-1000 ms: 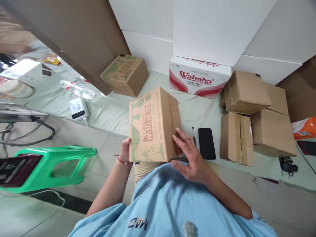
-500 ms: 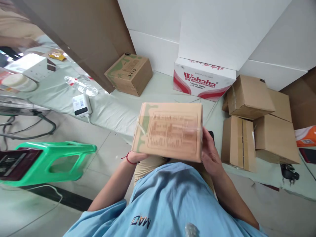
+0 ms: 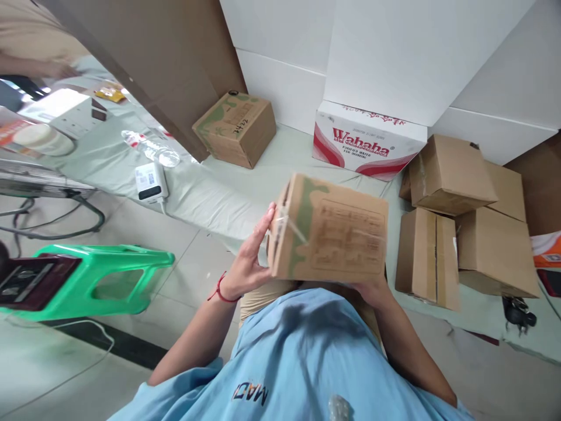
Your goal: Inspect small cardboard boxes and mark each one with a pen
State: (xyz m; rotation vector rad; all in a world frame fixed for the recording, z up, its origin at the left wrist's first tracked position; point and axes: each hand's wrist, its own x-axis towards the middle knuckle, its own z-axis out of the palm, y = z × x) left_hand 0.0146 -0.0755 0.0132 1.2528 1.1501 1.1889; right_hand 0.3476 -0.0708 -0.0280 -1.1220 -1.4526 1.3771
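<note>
A brown cardboard box [image 3: 342, 234] with a green printed pattern and a panel of small print is held in front of my waist, tilted, clear tape on its left edge. Against its left end lies my left hand [image 3: 249, 260], fingers extended up along the side and thumb near the lower corner. Underneath the right part of the box is my right hand [image 3: 372, 291], supporting it; its fingers are mostly hidden by the box. A similar box [image 3: 236, 130] marked with handwriting stands at the back of the cloth-covered table [image 3: 210, 196].
A white-and-red Wahaha carton [image 3: 368, 140] stands against the white panel. Several plain cardboard boxes [image 3: 427, 257] are stacked on the right. A green stool [image 3: 109, 275] is on the left floor. A white device [image 3: 151, 182] and a plastic bottle [image 3: 153, 149] lie on the table.
The box has shifted right and turned, now showing its left end. My left hand has moved from beneath it to its left side; my right hand has gone from its right side to underneath.
</note>
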